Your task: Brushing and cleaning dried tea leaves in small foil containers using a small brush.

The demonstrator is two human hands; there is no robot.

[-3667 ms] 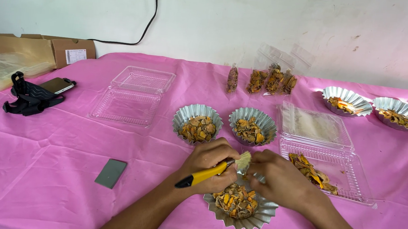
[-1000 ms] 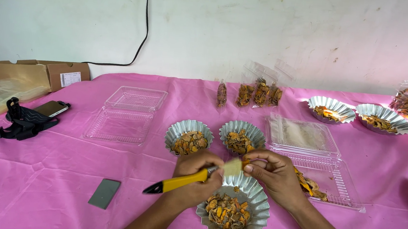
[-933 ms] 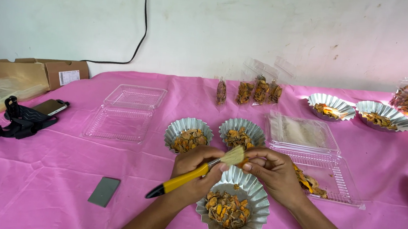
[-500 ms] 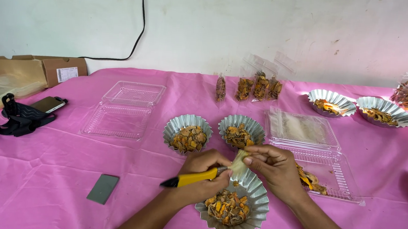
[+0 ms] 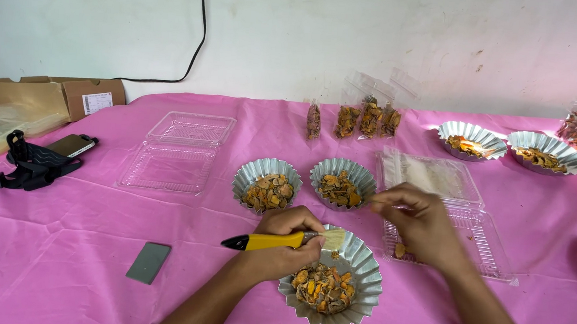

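Left hand (image 5: 287, 241) fist-gripping yellow-handled brush (image 5: 282, 240) over foil cup (image 5: 361, 270) of orange chips. Right hand (image 5: 415, 223) fingers pinched, contents unclear. Behind cup: clear bags (image 5: 360, 118).

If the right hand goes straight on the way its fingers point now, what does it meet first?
The right hand points left and slightly away, so it would probably first meet the fluted foil cup of dried orange pieces just beside its fingertips. Depth is unclear; it may pass just above the rim.

Left hand (image 5: 287, 241) holds a yellow brush (image 5: 282, 240) over a foil cup (image 5: 362, 271).
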